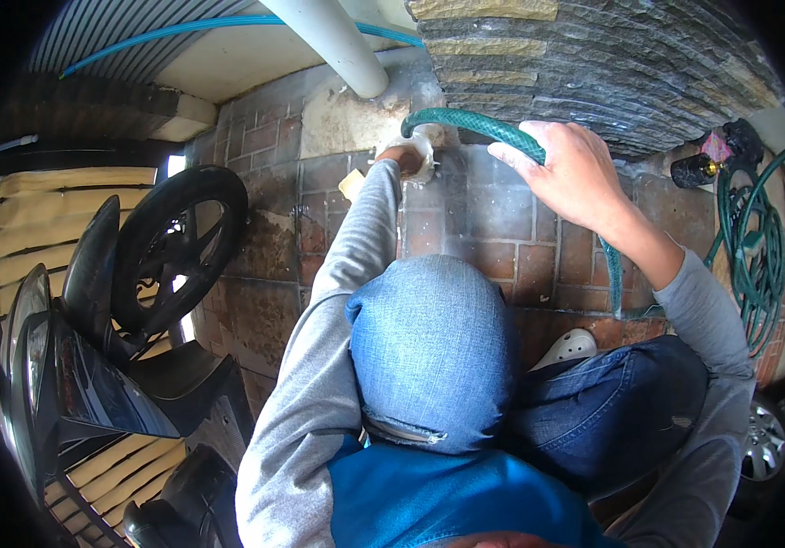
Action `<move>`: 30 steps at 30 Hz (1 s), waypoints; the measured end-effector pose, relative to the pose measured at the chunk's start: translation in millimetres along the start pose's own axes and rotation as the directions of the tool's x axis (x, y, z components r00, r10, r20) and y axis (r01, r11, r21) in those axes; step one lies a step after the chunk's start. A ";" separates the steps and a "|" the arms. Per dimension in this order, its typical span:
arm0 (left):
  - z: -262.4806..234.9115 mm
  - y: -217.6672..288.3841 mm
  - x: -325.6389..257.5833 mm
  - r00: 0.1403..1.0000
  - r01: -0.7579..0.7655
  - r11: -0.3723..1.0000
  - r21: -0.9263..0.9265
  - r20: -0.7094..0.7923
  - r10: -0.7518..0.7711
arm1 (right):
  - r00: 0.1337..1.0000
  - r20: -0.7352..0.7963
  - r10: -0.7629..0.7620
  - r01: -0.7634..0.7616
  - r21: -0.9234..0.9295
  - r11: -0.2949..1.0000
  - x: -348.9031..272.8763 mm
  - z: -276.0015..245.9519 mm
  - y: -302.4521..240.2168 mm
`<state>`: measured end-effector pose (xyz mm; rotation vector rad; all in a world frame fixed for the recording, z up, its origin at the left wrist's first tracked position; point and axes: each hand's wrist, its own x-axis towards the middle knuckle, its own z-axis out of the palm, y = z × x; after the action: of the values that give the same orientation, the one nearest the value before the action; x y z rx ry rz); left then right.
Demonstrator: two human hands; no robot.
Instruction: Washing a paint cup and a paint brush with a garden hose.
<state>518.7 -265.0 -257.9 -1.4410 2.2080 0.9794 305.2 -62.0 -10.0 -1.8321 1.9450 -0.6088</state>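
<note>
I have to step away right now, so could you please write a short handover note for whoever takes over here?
Left hand: at the wall end of the green hose, on a white wrap; whether its grip is shut cannot be told.
Right hand: grip shut on the green hose just past its bend.
The hose runs down past the right knee to the hose coil on the brick floor.
Done: hose end brought to the wall.
Left: whether the joint is tight cannot be told, so check it.
</note>
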 end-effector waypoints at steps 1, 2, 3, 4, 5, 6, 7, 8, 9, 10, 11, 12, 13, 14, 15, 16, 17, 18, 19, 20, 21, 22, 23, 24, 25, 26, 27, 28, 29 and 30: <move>-2.7 -3.9 -0.3 0.997 -0.071 0.995 0.077 0.020 0.069 | 1.000 -0.013 -0.014 0.015 0.008 1.000 -0.2 0.2 -0.5; -5.4 -6.0 -1.7 0.992 -0.127 0.984 0.126 0.034 0.123 | 1.000 -0.015 -0.006 0.006 0.004 1.000 -0.4 0.3 -0.7; -9.8 -7.9 -5.4 0.984 -0.177 0.973 0.151 0.039 0.173 | 0.999 -0.026 -0.025 0.025 0.016 1.000 -0.2 -0.1 -0.2; -15.0 -8.1 -11.0 0.975 -0.223 0.962 0.160 0.036 0.220 | 1.000 -0.016 -0.019 0.019 0.014 1.000 -0.2 -0.2 0.5; -21.0 -7.7 -18.8 0.962 -0.271 0.950 0.157 0.012 0.272 | 1.000 -0.003 -0.013 0.013 0.012 1.000 -0.4 0.0 1.3; -27.8 -6.5 -28.3 0.940 -0.333 0.936 0.111 -0.033 0.338 | 1.000 0.001 -0.010 0.010 0.014 1.000 -0.4 0.4 2.1; -35.5 -4.2 -38.0 0.911 -0.401 0.915 0.050 -0.080 0.404 | 1.000 -0.011 -0.017 0.017 0.013 1.000 0.0 0.8 2.9; -43.0 -2.9 -49.3 0.909 -0.417 0.900 -0.128 -0.080 0.410 | 1.000 -0.019 -0.009 0.009 0.004 1.000 0.3 1.4 3.6; -50.3 -2.0 -60.0 0.932 -0.270 0.771 -0.576 0.045 0.359 | 0.999 -0.020 -0.026 0.026 0.017 1.000 0.3 2.1 3.9; -55.6 -1.8 -70.4 0.948 -0.244 0.798 -0.551 0.039 0.317 | 0.999 -0.038 -0.027 0.028 0.027 0.999 0.6 2.5 4.1; -59.6 -3.4 -79.7 0.974 -0.225 0.838 -0.497 -0.083 0.212 | 0.999 -0.046 -0.009 0.010 0.025 1.000 0.9 2.7 4.4; -59.9 -5.4 -87.4 0.963 -0.244 0.856 -0.457 -0.219 0.157 | 0.998 -0.054 -0.029 0.031 0.039 0.999 1.4 2.6 4.6; -53.2 -6.9 -93.9 0.908 -0.228 0.888 -0.398 -0.417 0.046 | 0.999 -0.042 -0.017 0.018 0.028 0.999 1.7 2.2 4.8; -44.6 -9.3 -98.5 0.912 -0.187 0.896 -0.402 -0.410 0.007 | 1.000 -0.029 0.010 -0.009 0.006 1.000 2.3 1.7 4.9; -32.9 -12.4 -102.5 0.754 -0.305 0.876 -0.372 -0.657 -0.017 | 0.999 -0.033 -0.006 0.007 0.020 1.000 2.5 1.6 4.9; -20.6 -16.2 -105.2 0.580 -0.358 0.867 -0.347 -0.810 -0.085 | 1.000 -0.030 -0.008 0.009 0.021 1.000 2.5 1.4 4.8; -4.7 -19.1 -108.2 0.493 -0.437 0.848 -0.302 -0.869 -0.055 | 1.000 -0.024 0.001 -0.001 0.011 1.000 2.6 1.4 4.8; 10.0 -23.6 -112.2 0.501 -0.476 0.847 -0.236 -0.865 0.040 | 1.000 -0.029 -0.009 0.010 0.020 1.000 2.9 1.4 4.8; 25.8 -25.4 -113.8 0.458 -0.489 0.858 -0.159 -0.884 0.097 | 0.999 -0.044 -0.027 0.028 0.019 0.999 2.6 2.2 4.3; 40.9 -25.1 -113.2 0.485 -0.471 0.869 -0.151 -0.867 0.112 | 0.999 -0.047 -0.019 0.020 0.004 1.000 2.2 2.9 3.8; 54.1 -23.3 -110.7 0.465 -0.473 0.871 -0.135 -0.878 0.116 | 0.998 -0.053 -0.043 0.044 0.017 0.999 1.4 3.5 3.2; 65.6 -20.0 -107.6 0.480 -0.477 0.865 -0.157 -0.871 0.107 | 0.999 -0.039 -0.023 0.024 0.024 0.999 0.9 3.7 2.7; 74.5 -16.2 -104.5 0.511 -0.480 0.856 -0.191 -0.854 0.096 | 1.000 -0.022 0.011 -0.011 0.021 1.000 1.0 3.6 2.1; 80.0 -11.5 -99.5 0.493 -0.481 0.858 -0.180 -0.865 0.095 | 1.000 -0.025 -0.008 0.008 0.027 1.000 0.7 3.4 1.5; 81.4 -5.7 -91.8 0.532 -0.484 0.822 -0.301 -0.847 0.004 | 1.000 -0.010 0.013 -0.013 0.029 1.000 0.3 2.8 1.1; 81.2 0.1 -85.1 0.622 -0.419 0.788 -0.452 -0.775 -0.113 | 1.000 -0.005 0.031 -0.031 0.028 0.999 0.0 2.1 0.8; 78.7 5.7 -79.0 0.606 -0.499 0.694 -0.520 -0.781 -0.150 | 0.999 0.002 0.035 -0.035 0.026 0.999 0.0 1.3 0.6; 76.5 9.6 -76.5 0.548 -0.566 0.678 -0.469 -0.828 -0.115 | 1.000 -0.014 0.019 -0.019 0.013 1.000 -0.2 0.7 0.5; 72.8 13.8 -73.3 0.595 -0.556 0.650 -0.518 -0.794 -0.124 | 0.999 -0.025 0.021 -0.021 -0.010 1.000 -0.4 0.4 0.4; 69.4 16.9 -71.8 0.631 -0.561 0.619 -0.549 -0.768 -0.108 | 0.999 -0.032 0.005 -0.005 -0.002 1.000 -0.6 0.3 0.4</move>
<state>528.3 -164.1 -257.9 -2.2720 2.7877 1.8665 305.0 -61.3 -10.4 -1.8287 1.9710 -0.6392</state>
